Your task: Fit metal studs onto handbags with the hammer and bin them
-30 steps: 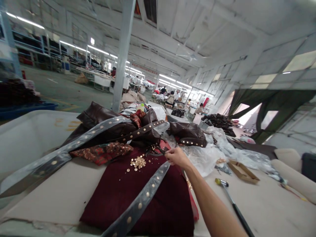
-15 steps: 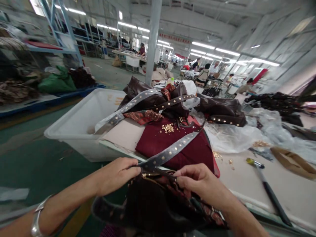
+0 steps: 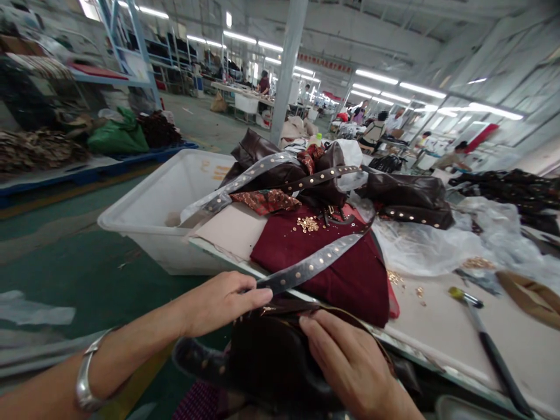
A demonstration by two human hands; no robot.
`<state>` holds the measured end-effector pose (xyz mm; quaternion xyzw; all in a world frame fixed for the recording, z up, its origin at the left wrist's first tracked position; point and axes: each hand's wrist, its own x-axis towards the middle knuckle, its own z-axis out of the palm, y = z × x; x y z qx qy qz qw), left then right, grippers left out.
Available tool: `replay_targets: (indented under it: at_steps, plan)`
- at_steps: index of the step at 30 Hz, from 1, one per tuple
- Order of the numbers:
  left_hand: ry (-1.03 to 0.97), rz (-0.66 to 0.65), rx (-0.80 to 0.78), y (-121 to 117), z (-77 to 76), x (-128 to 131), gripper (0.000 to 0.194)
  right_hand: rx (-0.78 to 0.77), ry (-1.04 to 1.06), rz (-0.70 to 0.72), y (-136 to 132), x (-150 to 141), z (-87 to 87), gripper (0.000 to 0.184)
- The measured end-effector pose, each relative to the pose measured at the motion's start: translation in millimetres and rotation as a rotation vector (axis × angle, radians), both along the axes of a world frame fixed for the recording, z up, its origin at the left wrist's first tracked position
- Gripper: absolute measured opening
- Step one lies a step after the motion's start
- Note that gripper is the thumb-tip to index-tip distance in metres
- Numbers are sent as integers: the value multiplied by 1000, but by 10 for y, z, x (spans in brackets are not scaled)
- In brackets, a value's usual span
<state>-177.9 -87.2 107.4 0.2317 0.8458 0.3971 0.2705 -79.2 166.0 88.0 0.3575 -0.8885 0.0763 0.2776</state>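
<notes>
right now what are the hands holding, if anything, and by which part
The left hand appears to pinch the studded strap at its near end, by the dark bag; the right hand lies over the bag's opening, its grip unclear.

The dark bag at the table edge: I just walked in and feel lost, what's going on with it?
The person's right hand lies over the dark bag, fingers at its opening. The left hand is by the zipper, where a studded strap runs back across the dark red cloth. Loose gold-coloured studs sit on that cloth; a hammer lies on the table to the right.
</notes>
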Motion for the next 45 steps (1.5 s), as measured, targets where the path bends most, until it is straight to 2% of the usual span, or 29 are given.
replay_targets:
  at_steps: [5,7,9,12,14,16,17,18,20,23,27,31,38,42,45]
  plan:
    - [8,45,-124,8,-6,50,44,-2,31,56,-78,4,71,32]
    - [18,48,-136,3,20,69,36,-74,-9,39,-104,-10,18,29]
    - [15,23,-115,-12,45,75,30,-227,-105,25,-134,-16,-78,26]
    - [-52,-34,-75,-44,47,69,28,-616,-383,0,-204,-4,-225,16]
    - [-89,-51,-74,-61,21,68,30,-1040,-710,-56,-266,1,-288,8]
    - [-103,-48,-69,-66,-12,74,32,-1452,-1010,-119,-328,-7,-313,26]
    - [-116,-47,-59,-65,-25,78,32,-1581,-1096,-133,-354,-15,-311,35]
    - [-133,-46,-43,-61,-35,82,32,-1630,-1135,-130,-375,-24,-300,42]
    - [-156,-50,-22,-50,-43,85,33,-1531,-1103,-110,-398,-36,-260,37]
    - [-117,-52,-29,-43,-28,77,30,-1281,-945,-87,-388,-33,-172,4]
    - [-107,-47,-40,-49,6,62,25,-1158,-755,-104,-344,-23,-50,9]
    - [-105,-52,-2,-44,11,64,35,-1049,-663,-84,-328,-33,13,13]
    - [-63,61,-80,16,-145,95,28,-951,-603,-69,-317,-50,-50,16]
    - [-120,121,36,43,-229,103,26,-930,-657,-82,-271,-63,-87,18]
    - [-149,133,120,30,-217,92,28,-932,-718,-148,-151,-40,-138,17]
